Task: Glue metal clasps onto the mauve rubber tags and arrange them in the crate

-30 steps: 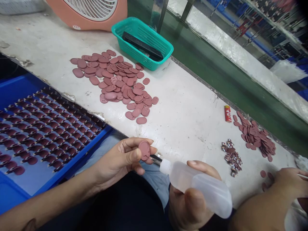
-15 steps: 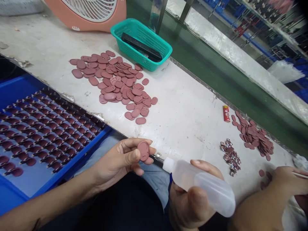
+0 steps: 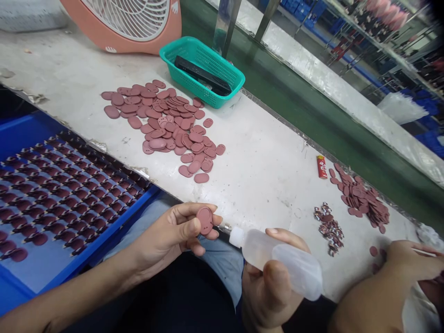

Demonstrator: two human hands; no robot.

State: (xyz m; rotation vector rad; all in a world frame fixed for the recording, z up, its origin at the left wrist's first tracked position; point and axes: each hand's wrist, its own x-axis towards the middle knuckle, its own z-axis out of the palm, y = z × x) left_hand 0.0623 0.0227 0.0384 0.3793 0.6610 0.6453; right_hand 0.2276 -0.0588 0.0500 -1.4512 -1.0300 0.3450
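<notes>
Between thumb and fingers, my left hand [image 3: 175,236] pinches a reddish-brown oval disc [image 3: 205,219] with tiny holes near its lower end. My right hand [image 3: 274,282] is wrapped round a translucent squeeze bottle [image 3: 282,261] with a white cap. The bottle lies tilted, and its thin nozzle points left, close to the disc; whether the tip touches it I cannot tell. On the table beyond my left hand spreads a pile of similar oval discs [image 3: 180,122]. At my left is a blue tray [image 3: 125,212] with rows of dark red pieces in it.
A green basket [image 3: 222,101] with a black object stands before an orange fan [image 3: 121,27]. Further right are a red lighter-like cylinder [image 3: 321,167], small shiny parts [image 3: 329,229] and another disc pile [image 3: 362,196]. A co-worker's arm [image 3: 381,286] reaches in at lower right.
The view has shifted slightly. My right hand and the bottle have moved a little left, the bottle's base rising somewhat. My left hand keeps the disc in much the same pose.
</notes>
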